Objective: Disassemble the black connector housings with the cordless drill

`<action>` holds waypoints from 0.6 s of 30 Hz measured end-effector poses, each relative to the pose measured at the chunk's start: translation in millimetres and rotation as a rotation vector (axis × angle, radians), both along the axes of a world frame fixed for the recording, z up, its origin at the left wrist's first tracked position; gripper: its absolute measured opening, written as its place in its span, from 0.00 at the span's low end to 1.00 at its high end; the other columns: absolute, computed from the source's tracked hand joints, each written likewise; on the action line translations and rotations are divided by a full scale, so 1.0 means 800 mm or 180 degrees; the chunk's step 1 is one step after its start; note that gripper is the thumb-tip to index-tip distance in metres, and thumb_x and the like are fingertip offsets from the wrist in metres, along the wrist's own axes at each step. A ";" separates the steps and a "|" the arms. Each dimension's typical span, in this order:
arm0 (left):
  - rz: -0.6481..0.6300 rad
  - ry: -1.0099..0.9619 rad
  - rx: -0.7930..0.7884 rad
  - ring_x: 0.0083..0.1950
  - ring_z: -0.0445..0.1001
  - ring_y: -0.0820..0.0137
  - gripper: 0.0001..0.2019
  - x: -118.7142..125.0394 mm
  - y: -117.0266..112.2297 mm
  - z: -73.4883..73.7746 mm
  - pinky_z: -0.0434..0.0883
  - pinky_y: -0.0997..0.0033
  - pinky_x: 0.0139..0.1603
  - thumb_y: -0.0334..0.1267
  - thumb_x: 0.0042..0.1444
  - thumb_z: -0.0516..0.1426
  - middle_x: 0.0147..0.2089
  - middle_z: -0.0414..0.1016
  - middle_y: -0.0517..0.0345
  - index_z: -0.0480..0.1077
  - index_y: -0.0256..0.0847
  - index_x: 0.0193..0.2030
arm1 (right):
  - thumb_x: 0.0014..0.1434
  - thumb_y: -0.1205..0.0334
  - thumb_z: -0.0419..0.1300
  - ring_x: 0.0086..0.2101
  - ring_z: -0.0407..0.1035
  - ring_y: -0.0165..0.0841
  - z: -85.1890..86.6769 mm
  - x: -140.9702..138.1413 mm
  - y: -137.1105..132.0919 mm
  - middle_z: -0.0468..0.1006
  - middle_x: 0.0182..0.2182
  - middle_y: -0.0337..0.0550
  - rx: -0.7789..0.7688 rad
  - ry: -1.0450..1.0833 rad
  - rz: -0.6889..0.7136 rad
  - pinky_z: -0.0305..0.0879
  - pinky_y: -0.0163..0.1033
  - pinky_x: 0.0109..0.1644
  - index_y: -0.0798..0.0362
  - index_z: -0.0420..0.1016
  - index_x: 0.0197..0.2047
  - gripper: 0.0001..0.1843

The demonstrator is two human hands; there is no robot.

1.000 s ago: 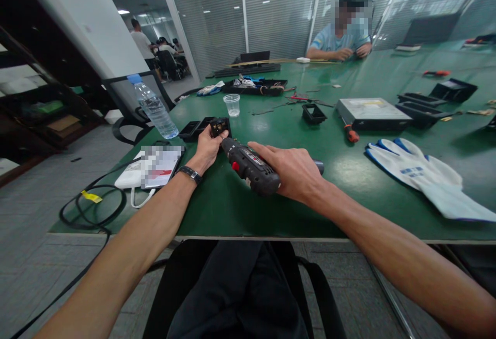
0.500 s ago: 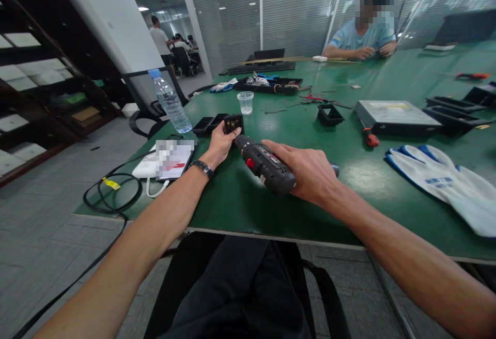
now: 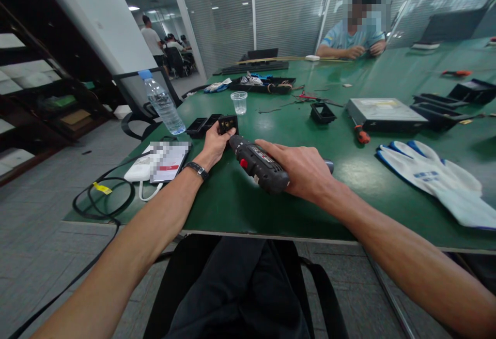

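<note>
My left hand (image 3: 216, 141) is closed on a small black plastic part with brass-coloured contacts (image 3: 228, 124), which looks like a socket piece. In my right hand (image 3: 306, 167) is a black cordless drill (image 3: 261, 166) with a red button, its chuck pointing at the part and close to my left fingers. Whether the bit touches the part is hidden. Just behind my left hand stand black open plastic boxes (image 3: 197, 127). A clear plastic cup (image 3: 239, 103) stands beyond the part.
Left of my arm lie a phone (image 3: 170, 160), a white power bank (image 3: 135, 171) and a water bottle (image 3: 165, 104). To the right are a white glove (image 3: 430, 176), a screwdriver (image 3: 361, 134), a metal-cased drive (image 3: 385, 114) and a black box (image 3: 322, 113). A person (image 3: 352, 39) sits across the table.
The whole view has shifted slightly, so things appear a little further left. Both hands keep their holds, and the drill stays against or near the part.
</note>
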State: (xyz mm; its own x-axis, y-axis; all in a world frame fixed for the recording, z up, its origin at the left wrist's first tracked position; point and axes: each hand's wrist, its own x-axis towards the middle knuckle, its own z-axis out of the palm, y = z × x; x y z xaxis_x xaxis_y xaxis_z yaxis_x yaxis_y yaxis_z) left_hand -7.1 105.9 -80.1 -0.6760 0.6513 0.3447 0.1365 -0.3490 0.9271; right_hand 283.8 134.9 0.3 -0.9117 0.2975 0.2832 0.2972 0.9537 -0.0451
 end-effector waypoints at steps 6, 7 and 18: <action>-0.0027 0.0022 0.0013 0.49 0.76 0.61 0.18 0.002 0.000 0.001 0.73 0.56 0.53 0.33 0.44 0.70 0.44 0.78 0.51 0.75 0.39 0.44 | 0.59 0.54 0.60 0.43 0.77 0.43 -0.001 0.000 0.001 0.78 0.57 0.46 0.0003 0.0013 0.0036 0.62 0.40 0.36 0.44 0.54 0.72 0.40; -0.0033 0.0023 0.0015 0.49 0.76 0.61 0.19 0.002 0.000 0.001 0.73 0.55 0.53 0.33 0.44 0.70 0.45 0.78 0.51 0.75 0.39 0.44 | 0.59 0.54 0.60 0.43 0.77 0.43 -0.001 0.000 0.001 0.78 0.57 0.46 0.0005 0.0021 0.0042 0.62 0.40 0.36 0.44 0.54 0.72 0.40; -0.0023 0.0017 0.0024 0.48 0.77 0.62 0.18 0.002 0.000 0.001 0.74 0.56 0.53 0.33 0.44 0.70 0.44 0.79 0.52 0.75 0.38 0.44 | 0.58 0.54 0.60 0.42 0.77 0.43 0.001 0.000 -0.001 0.79 0.56 0.46 -0.0015 -0.0020 0.0009 0.62 0.40 0.35 0.42 0.55 0.71 0.39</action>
